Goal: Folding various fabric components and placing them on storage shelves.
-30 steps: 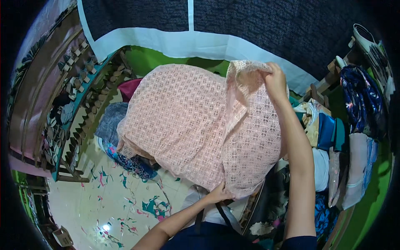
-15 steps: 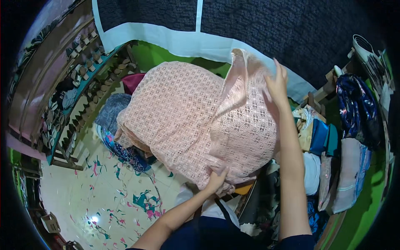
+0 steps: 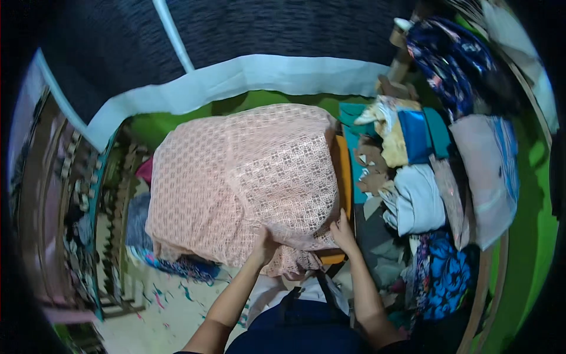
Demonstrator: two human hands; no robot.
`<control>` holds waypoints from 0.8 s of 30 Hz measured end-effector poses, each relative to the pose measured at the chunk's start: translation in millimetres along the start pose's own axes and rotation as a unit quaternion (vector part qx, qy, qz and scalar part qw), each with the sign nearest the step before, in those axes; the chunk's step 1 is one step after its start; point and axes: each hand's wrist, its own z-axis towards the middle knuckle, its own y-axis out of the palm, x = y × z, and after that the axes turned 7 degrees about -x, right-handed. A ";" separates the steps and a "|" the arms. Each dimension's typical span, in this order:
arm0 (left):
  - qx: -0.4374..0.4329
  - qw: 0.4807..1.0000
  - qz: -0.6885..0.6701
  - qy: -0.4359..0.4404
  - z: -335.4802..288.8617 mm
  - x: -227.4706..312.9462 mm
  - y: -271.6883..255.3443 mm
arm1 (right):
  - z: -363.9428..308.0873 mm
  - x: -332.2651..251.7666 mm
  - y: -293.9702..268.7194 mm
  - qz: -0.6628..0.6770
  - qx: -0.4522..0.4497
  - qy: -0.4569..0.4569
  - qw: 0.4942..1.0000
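Observation:
A large pale pink lace cloth (image 3: 194,183) is draped in layers over a bulky heap in front of me. My left hand (image 3: 263,248) is closed on the cloth's near edge, where a loose, crumpled part hangs toward my body. Over at the near right corner, my right hand (image 3: 342,232) pinches the edge of the upper layer. That layer lies flat across the right half of the heap, its openwork pattern showing. What lies under the lace is hidden.
An orange board edge (image 3: 344,171) shows right of the lace. Folded fabrics, among them a white bundle (image 3: 420,200) and a blue piece (image 3: 415,137), lie farther right. Racks of shoes (image 3: 109,218) stand left. Scraps (image 3: 158,301) litter the floor; a dark, white-bordered curtain (image 3: 247,35) hangs behind.
My right hand has come down from the raised far corner to the near right. The lifted lace flap now lies flat. My view has turned toward the right.

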 end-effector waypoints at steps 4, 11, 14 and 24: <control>-0.145 0.979 -0.124 -0.078 5.3 35.6 7.2 | -2.3 38.3 3.7 -0.060 0.137 -0.133 0.980; -0.047 0.992 -0.026 -0.115 35.4 65.7 -68.9 | -135.2 -70.2 66.9 -0.218 0.070 0.118 0.966; -0.160 0.972 0.023 -0.169 50.3 97.3 -56.0 | -155.4 -64.2 101.5 -0.303 0.054 0.135 0.942; -0.071 0.431 0.825 -0.358 31.1 197.7 -33.5 | -140.0 -43.7 96.4 -0.239 0.190 0.028 0.952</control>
